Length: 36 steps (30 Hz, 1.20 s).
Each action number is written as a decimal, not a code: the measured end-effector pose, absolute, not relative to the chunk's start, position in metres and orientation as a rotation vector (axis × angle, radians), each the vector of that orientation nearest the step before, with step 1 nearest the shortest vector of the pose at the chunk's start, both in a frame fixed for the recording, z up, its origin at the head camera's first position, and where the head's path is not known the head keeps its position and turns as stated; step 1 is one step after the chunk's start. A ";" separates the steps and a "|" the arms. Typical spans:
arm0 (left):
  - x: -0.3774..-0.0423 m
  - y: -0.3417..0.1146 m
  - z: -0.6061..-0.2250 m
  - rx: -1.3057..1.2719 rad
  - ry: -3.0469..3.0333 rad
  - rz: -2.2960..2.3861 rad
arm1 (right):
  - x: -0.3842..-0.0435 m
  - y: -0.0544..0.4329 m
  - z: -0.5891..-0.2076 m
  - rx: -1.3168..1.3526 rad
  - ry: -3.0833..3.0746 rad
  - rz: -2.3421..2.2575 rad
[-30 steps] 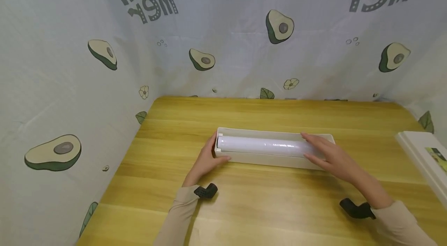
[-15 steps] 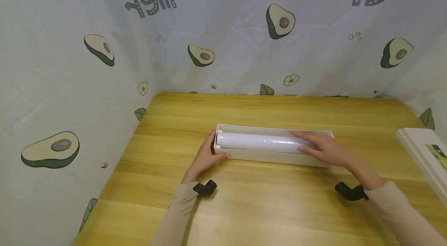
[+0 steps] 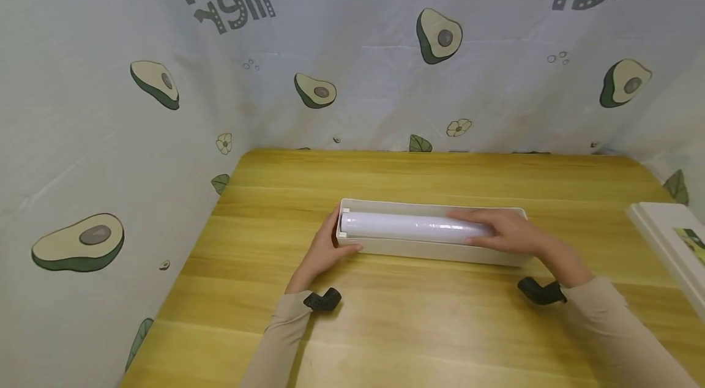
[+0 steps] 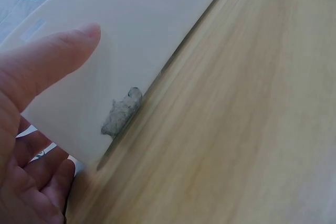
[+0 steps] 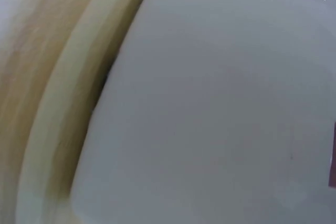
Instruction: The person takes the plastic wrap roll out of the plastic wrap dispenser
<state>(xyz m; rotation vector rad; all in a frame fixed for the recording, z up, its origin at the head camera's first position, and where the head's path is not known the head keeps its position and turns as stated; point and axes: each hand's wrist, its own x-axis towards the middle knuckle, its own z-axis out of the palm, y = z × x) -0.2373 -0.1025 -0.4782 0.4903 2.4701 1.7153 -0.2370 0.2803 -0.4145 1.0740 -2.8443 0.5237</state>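
Note:
A long white box [image 3: 418, 249] lies lengthwise on the wooden table, with its top off. Inside it is a shiny whitish roll, apparently of plastic film [image 3: 396, 226]. My left hand [image 3: 322, 250] grips the box's left end, its thumb against the front wall; in the left wrist view the thumb [image 4: 58, 59] presses the white side and the other fingers curl behind the end. Toward the right end, my right hand [image 3: 512, 233] reaches over the rim and holds the roll between thumb and fingers. The right wrist view shows only the box wall [image 5: 210, 108], not the hand.
A white lid-like piece [image 3: 669, 229] with a green and yellow label lies at the table's right edge. Some grey residue [image 4: 123, 111] sticks to the box's front wall, low near its left end. An avocado-print curtain [image 3: 358, 70] hangs behind and to the sides.
My right hand has slid left along the roll, its thumb and fingers coming to lie on both sides of it. My left hand keeps its hold on the box's left end.

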 end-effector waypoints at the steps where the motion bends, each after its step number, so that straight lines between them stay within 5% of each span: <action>1: -0.237 -0.102 -0.478 0.492 2.471 1.718 | -0.237 0.280 -0.415 1.075 -2.852 0.530; 36: -0.220 -0.101 -0.440 0.432 2.461 1.655 | -0.244 0.276 -0.416 1.161 -2.639 0.530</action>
